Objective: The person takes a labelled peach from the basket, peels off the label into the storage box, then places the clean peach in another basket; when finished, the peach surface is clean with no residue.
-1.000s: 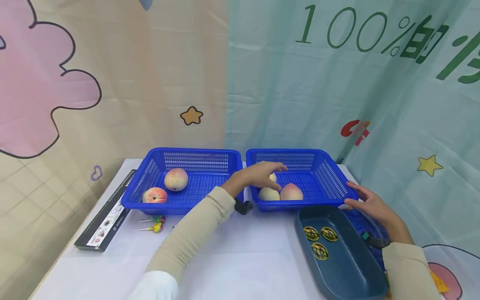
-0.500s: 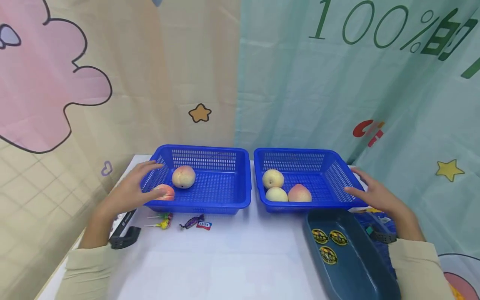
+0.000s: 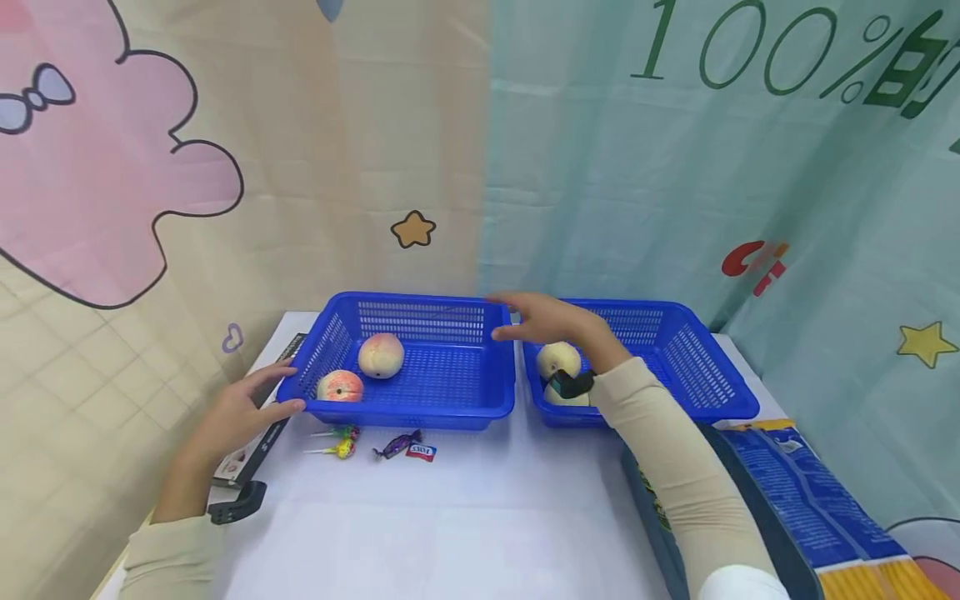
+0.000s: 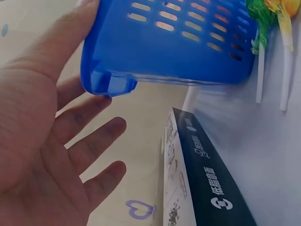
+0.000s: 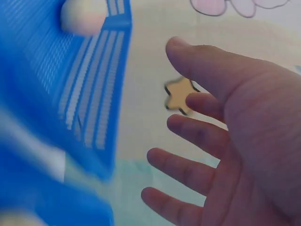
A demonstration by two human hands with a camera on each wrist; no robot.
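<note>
At the left end of the left blue basket (image 3: 420, 414), my left hand (image 3: 238, 414) touches the rim. Its thumb lies along the rim in the left wrist view, and the other fingers spread loosely below. Two peaches (image 3: 381, 356) lie inside that basket. My right hand (image 3: 551, 321) reaches across to the same basket's right end, thumb and fingers spread with nothing between them. The right wrist view shows this hand (image 5: 235, 136) apart from the basket wall (image 5: 91, 89). Behind the right forearm, the right blue basket (image 3: 701, 367) holds pale peaches (image 3: 558, 358), partly hidden.
Two lollipops (image 3: 341, 448), a purple-wrapped candy (image 3: 397, 444) and a small red packet (image 3: 422, 452) lie before the left basket. A long black box (image 3: 255, 450) stands at left. A dark tray (image 3: 765, 517) and a blue-and-yellow bag (image 3: 795, 483) are at right.
My left hand has gone from above the right basket to the left basket's left end. The right hand has left the right basket's right end and crossed leftward. The head view has shifted slightly.
</note>
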